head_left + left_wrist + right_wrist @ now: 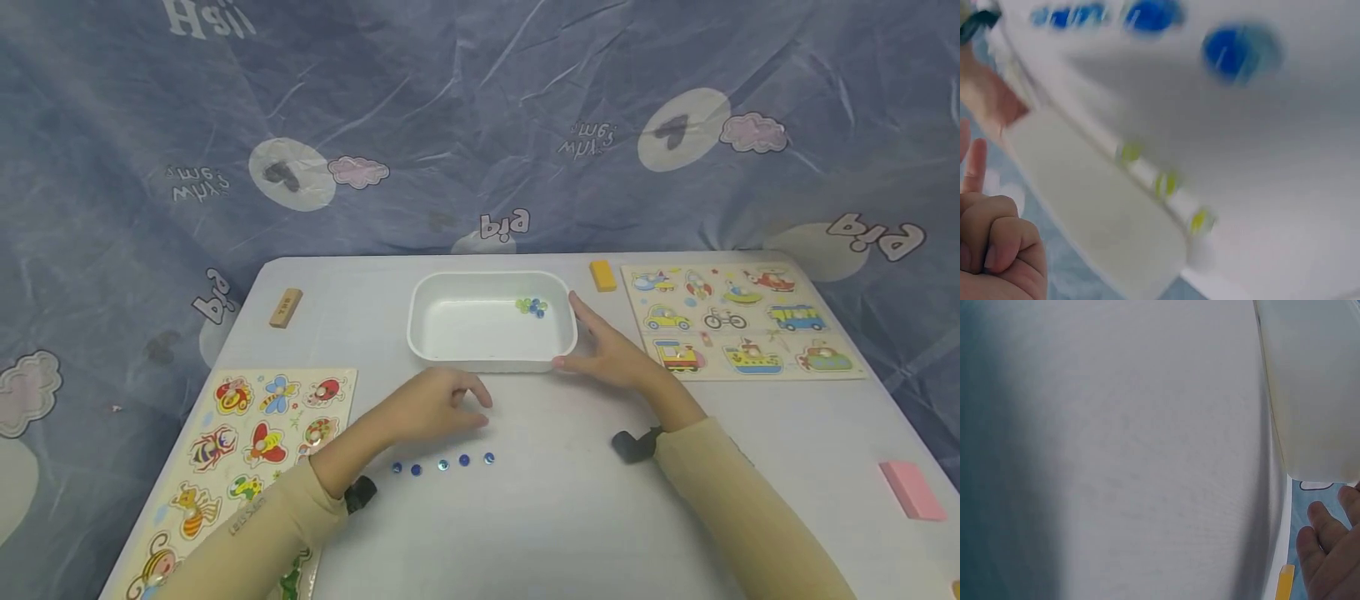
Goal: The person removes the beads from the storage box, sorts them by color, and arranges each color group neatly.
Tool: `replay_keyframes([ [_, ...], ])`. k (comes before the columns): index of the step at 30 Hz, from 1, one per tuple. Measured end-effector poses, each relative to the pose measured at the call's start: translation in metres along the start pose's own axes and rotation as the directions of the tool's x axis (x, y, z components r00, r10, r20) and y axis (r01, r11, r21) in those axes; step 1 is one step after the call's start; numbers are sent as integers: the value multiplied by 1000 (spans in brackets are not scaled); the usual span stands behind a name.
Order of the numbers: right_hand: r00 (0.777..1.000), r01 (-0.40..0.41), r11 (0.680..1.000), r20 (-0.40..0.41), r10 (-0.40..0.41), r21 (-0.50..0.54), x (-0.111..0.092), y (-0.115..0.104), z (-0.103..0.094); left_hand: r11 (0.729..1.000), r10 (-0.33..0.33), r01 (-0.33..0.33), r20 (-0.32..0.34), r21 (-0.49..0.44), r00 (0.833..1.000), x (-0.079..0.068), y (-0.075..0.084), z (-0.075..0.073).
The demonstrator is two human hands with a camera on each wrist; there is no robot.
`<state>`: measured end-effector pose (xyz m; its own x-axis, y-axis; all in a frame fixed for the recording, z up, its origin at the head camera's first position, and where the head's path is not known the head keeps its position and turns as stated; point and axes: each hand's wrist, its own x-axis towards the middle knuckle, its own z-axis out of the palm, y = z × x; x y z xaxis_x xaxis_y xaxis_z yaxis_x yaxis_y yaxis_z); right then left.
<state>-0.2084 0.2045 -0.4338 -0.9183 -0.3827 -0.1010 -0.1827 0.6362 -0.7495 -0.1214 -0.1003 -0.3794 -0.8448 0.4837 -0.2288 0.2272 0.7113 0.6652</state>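
A white tray (491,365) stands at the back middle of the table, with a small cluster of green and blue glass beads (532,307) inside its right end. My right hand (611,354) holds the tray's right end, thumb at the front corner and a finger along the side. In front of the tray my left hand (435,404) hovers with loosely bent fingers and nothing visible in them. Nearer me lies a row of several blue beads (443,465). The left wrist view is blurred; three yellow-green beads (1165,184) show there beside the tray (1097,206).
An insect puzzle board (255,417) lies on the left, partly under the left sleeve. A vehicle puzzle board (720,329) is at the back right, beside a yellow block (603,276). A wooden block (286,308) sits back left, a pink block (912,490) far right.
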Motion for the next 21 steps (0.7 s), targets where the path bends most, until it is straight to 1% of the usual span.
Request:
replay_keyframes([
  [2,1000,0,1000,-1,0,1,0,0,0,999,13,-14,-46,-40,999,3,0,-13],
  [4,1000,-3,1000,-1,3,7,-2,-3,0,998,17,-23,-105,-55,994,8,-3,-27],
  [7,1000,-10,1000,5,10,22,-4,-10,-1,999,-6,-2,-185,-47,983,18,-10,-47],
  [9,1000,-14,1000,9,14,27,-5,-15,-2,1000,-18,14,-215,-21,976,28,-18,-57],
  [11,1000,-17,999,12,17,31,-6,-16,-2,999,-28,31,-209,10,978,38,-26,-64],
  [14,1000,-15,1000,11,15,20,-5,-13,-2,998,-35,44,-167,53,985,52,-35,-70],
  [17,1000,-6,1000,6,6,9,-2,-6,-1,995,-47,56,-107,81,993,65,-39,-72],
  [21,1000,5,1000,5,-5,9,0,-2,0,989,-75,78,-30,123,997,80,-42,-70],
])
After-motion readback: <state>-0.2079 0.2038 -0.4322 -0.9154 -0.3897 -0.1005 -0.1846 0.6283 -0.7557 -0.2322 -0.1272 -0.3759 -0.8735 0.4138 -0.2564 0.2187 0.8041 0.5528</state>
